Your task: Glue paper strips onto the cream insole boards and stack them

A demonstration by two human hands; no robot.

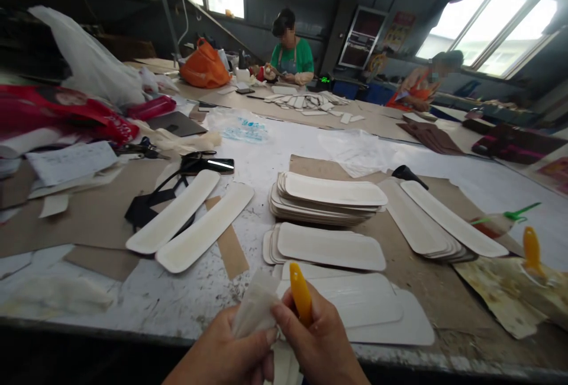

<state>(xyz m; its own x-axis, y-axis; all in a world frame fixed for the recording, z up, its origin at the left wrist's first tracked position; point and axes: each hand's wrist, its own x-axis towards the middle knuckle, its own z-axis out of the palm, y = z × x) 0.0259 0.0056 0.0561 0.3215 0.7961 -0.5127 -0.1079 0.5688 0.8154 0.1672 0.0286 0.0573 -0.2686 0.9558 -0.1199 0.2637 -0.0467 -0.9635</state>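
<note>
Two hands together at the table's near edge, both gripping.

My left hand (231,352) pinches a thin white strip (255,308); my right hand (317,343) is closed around a yellow tool (300,299), touching the left. Just beyond lie flat white pads (355,308), then a stack of pads (328,199) on the table (177,302).
</note>
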